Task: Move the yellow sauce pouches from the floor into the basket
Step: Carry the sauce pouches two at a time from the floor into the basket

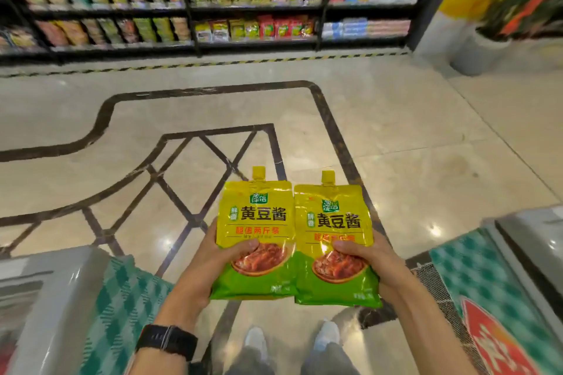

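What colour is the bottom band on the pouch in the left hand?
Green, under a yellow top, on the left pouch; clearest in the head view.

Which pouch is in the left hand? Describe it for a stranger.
Look below the store shelves, over the marble floor. The left yellow pouch, gripped by the left hand above the black watch, sits beside its twin, the right pouch; its cap reaches higher.

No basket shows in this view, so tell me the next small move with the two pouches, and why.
Probably turn to find the basket before lowering anything. The left hand grips one yellow pouch and the right hand grips the other pouch, both upright, spouts up, side by side, off the floor. Nothing to drop them into is in sight.
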Motion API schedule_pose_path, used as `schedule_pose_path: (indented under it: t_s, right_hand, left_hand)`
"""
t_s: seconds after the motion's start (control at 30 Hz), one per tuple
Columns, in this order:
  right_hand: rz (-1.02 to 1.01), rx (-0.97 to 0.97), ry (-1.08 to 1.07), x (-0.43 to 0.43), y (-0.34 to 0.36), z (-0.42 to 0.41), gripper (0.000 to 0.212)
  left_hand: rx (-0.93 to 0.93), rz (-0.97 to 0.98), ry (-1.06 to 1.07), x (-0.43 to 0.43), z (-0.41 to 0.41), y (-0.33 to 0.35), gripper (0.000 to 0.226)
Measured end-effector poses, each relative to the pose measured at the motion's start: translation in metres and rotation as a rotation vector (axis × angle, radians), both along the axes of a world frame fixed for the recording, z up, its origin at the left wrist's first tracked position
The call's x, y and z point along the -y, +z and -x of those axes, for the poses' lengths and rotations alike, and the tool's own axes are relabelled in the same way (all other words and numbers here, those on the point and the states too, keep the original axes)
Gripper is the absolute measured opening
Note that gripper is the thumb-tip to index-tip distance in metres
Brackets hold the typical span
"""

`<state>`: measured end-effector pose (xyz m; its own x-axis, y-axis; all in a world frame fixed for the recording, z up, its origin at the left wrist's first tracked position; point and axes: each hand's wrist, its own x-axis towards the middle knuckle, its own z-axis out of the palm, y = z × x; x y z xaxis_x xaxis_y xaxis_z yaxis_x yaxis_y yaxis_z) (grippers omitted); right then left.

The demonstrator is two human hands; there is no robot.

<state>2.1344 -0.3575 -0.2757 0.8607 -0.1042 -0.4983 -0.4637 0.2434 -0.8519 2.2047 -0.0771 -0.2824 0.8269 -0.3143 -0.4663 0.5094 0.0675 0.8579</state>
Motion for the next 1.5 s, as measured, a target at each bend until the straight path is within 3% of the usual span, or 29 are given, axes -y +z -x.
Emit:
schedule_pose_path:
  t_s: [0.13, 0.27, 0.4, 0.7, 0.8, 0.97, 1.07, 1.17, 1.27, 1.37, 1.43, 1.5]
  right_hand:
    - [0.006, 0.014, -0.144, 0.007, 0.002, 0.031, 0.104]
    - [-0.008, -0.01, -0.26, 0.024, 0.006, 0.078, 0.104]
    - [-0.03, 0.02, -0.405, 0.045, 0.012, 0.139, 0.103]
    - [-0.1, 0.104, -0.782, 0.099, 0.007, 0.323, 0.1]
    - [-0.094, 0.092, -0.922, 0.114, 0.004, 0.386, 0.107]
    - [-0.065, 0.068, -1.199, 0.118, 0.001, 0.495, 0.109]
    - [-0.067, 0.091, -1.369, 0.108, 0.004, 0.55, 0.095]
    - [-0.062, 0.121, -1.532, 0.095, 0.009, 0.595, 0.056]
    - [-0.072, 0.118, -1.705, 0.084, 0.01, 0.636, 0.041]
    - [-0.077, 0.118, -1.868, 0.083, 0.006, 0.671, 0.064]
    - [-0.092, 0.099, -1.965, 0.085, 0.002, 0.69, 0.09]
    - [-0.087, 0.097, -2.055, 0.088, -0.001, 0.704, 0.097]
  left_hand:
    - [-0.002, 0.007, -0.15, 0.019, -0.006, 0.003, 0.1]
    - [-0.026, 0.033, -0.288, 0.053, 0.004, 0.004, 0.112]
    - [-0.004, 0.052, -0.435, 0.1, 0.03, 0.007, 0.076]
    - [0.049, -0.024, -0.799, 0.234, 0.142, 0.019, 0.117]
    - [0.059, -0.011, -0.924, 0.276, 0.19, 0.021, 0.115]
    - [0.049, 0.018, -1.208, 0.352, 0.276, 0.019, 0.093]
    - [0.058, 0.006, -1.351, 0.394, 0.328, 0.017, 0.102]
    - [0.073, -0.008, -1.519, 0.431, 0.38, 0.016, 0.117]
    - [0.047, 0.014, -1.671, 0.464, 0.433, 0.017, 0.101]
    - [-0.006, 0.033, -1.843, 0.497, 0.485, 0.017, 0.092]
    - [0.012, 0.035, -1.906, 0.523, 0.518, 0.012, 0.104]
    - [0.047, 0.035, -1.981, 0.549, 0.549, 0.008, 0.114]
